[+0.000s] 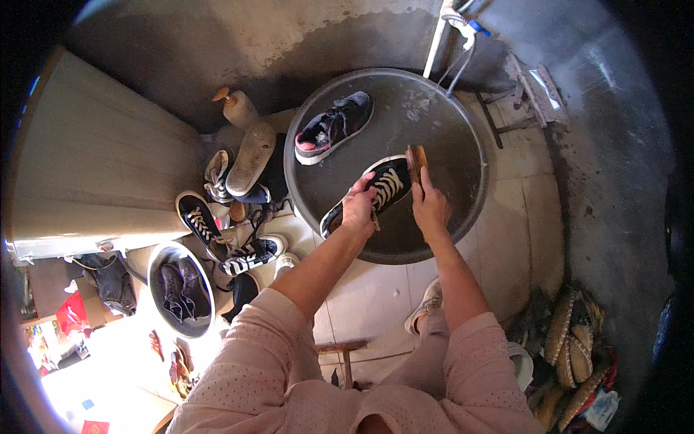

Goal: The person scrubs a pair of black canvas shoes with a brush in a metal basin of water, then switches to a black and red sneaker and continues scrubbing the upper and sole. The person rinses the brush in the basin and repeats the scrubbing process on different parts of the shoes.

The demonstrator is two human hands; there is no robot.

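Over a large dark round tub (480,211), my left hand (358,205) grips a black canvas sneaker (394,182) with white laces and a pale sole edge. My right hand (430,209) holds a wooden scrubbing brush (417,160). The brush's bristle side is against the sneaker's toe. Behind them in the tub lies another dark sneaker (336,125) with a pink-red lining and white sole. The tub's depth and how much water it holds are hard to tell.
A tap (470,32) hangs on the wall above the tub. Several shoes (198,219) and a pump bottle (238,110) crowd the left. A basin (154,320) holds dark shoes. A wooden stool (534,97) stands far right; woven slippers (574,347) pile near right.
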